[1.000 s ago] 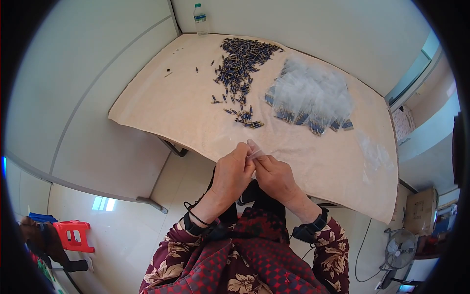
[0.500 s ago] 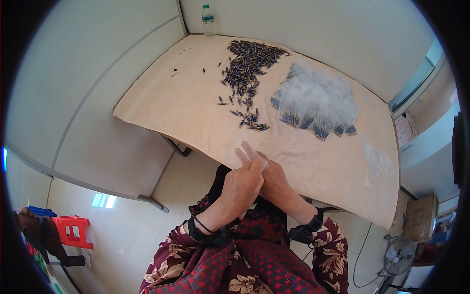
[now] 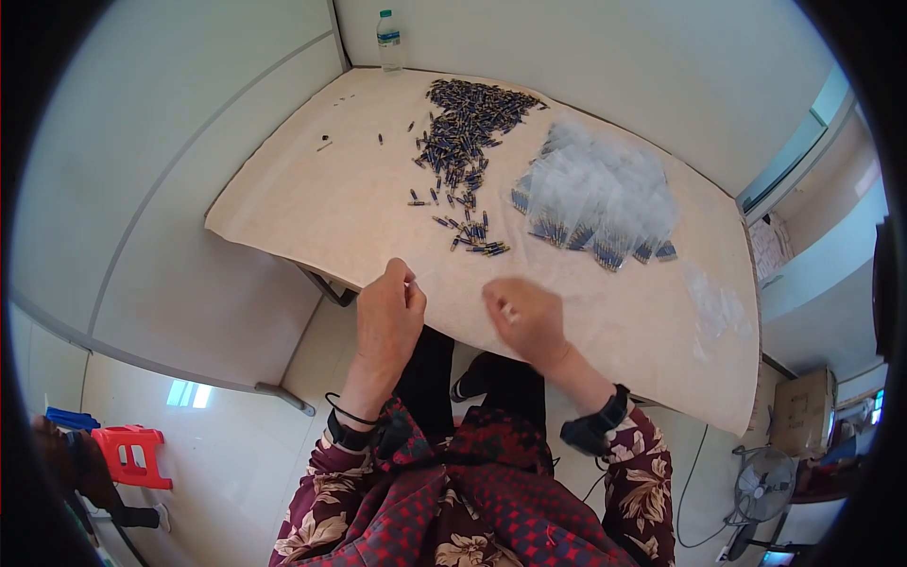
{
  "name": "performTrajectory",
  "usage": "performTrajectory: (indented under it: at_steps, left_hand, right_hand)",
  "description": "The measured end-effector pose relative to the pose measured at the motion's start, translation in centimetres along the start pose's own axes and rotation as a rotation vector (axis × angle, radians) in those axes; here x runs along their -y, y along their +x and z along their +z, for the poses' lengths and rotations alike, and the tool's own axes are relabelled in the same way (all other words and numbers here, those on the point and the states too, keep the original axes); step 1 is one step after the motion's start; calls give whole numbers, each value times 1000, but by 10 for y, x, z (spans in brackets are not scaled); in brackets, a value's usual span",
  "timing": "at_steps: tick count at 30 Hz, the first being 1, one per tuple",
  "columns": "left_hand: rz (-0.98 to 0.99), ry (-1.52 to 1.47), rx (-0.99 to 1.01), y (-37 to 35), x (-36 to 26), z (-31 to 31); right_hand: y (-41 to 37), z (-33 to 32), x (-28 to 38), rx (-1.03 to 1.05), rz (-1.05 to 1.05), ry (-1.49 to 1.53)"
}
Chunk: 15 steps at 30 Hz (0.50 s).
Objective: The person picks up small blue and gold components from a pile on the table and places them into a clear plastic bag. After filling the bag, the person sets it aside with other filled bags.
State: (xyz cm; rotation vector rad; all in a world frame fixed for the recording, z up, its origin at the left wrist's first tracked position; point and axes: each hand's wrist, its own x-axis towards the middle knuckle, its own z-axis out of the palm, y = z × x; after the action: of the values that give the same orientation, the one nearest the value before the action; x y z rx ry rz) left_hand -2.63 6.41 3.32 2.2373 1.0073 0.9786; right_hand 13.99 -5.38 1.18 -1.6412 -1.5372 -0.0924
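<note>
My left hand point(image 3: 389, 317) hovers over the near edge of the beige table point(image 3: 312, 208), thumb and forefinger pinched on a small clear plastic bag point(image 3: 420, 276) that is barely visible. My right hand point(image 3: 524, 317) is a hand's width to the right, blurred, with its fingers curled and nothing seen in it. A short way beyond both hands lie a few small blue pen-like pieces point(image 3: 477, 238), the tail of a large heap of them point(image 3: 468, 113).
A pile of clear bags filled with blue pieces point(image 3: 595, 198) lies right of the heap. Loose empty bags point(image 3: 718, 302) lie near the right edge. A water bottle point(image 3: 387, 40) stands at the far corner. On the floor are a red stool point(image 3: 132, 455) and a fan point(image 3: 761, 482).
My hands were together, working the clear bag between them. They have moved apart: the left hand went left with the bag, the right hand swung right and forward.
</note>
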Motion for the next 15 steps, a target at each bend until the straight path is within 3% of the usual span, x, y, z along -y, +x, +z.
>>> performTrajectory:
  at_steps: [4, 7, 15]
  left_hand:
    - [2, 73, 12, 11, 5, 7]
    - [58, 133, 10, 17, 10, 22]
    - [36, 14, 216, 19, 5, 58]
  right_hand:
    - [28, 6, -53, -103, 19, -183]
    - [44, 11, -71, 120, -95, -294]
    - [53, 21, -77, 253, -48, -378]
